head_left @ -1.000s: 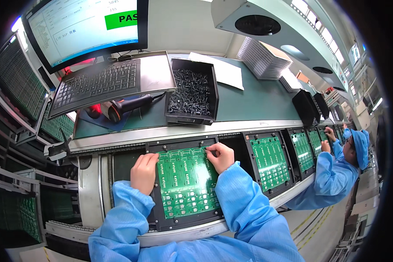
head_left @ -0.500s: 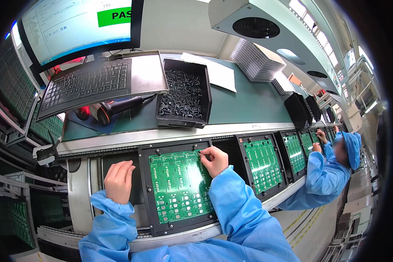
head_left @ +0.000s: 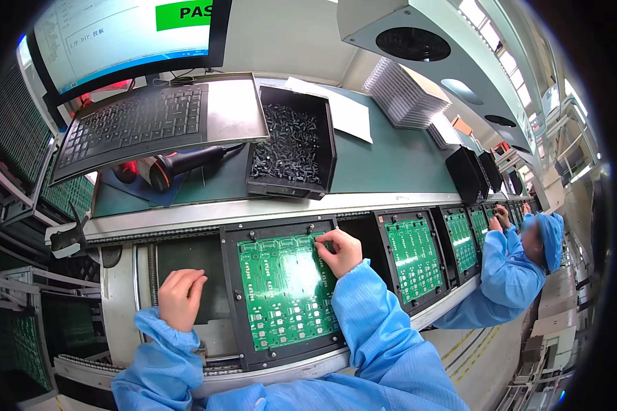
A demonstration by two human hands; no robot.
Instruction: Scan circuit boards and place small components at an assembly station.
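A green circuit board (head_left: 288, 288) lies in a black frame (head_left: 233, 308) on the rail in front of me. Over the board's upper right corner, my right hand (head_left: 341, 252) has thumb and forefinger pinched together, touching or nearly touching the board. Whatever sits between those fingertips is too small to name. To the left of the frame, my left hand (head_left: 180, 299) hovers above the conveyor with its fingers drawn together. I cannot make out what, if anything, it holds. Beyond the board stands a black bin (head_left: 291, 147) with many small dark parts inside.
Left of the bin are a keyboard (head_left: 134, 127) on a metal tray, a handheld scanner (head_left: 178, 164) and a monitor (head_left: 116, 48). More framed boards (head_left: 413, 257) run along the line to the right, where a co-worker (head_left: 504, 274) in blue works. White stacked trays (head_left: 406, 96) stand behind.
My left hand has shifted slightly left and down, away from the frame, with its fingers more curled. My right hand stays pinched at the board's upper right corner.
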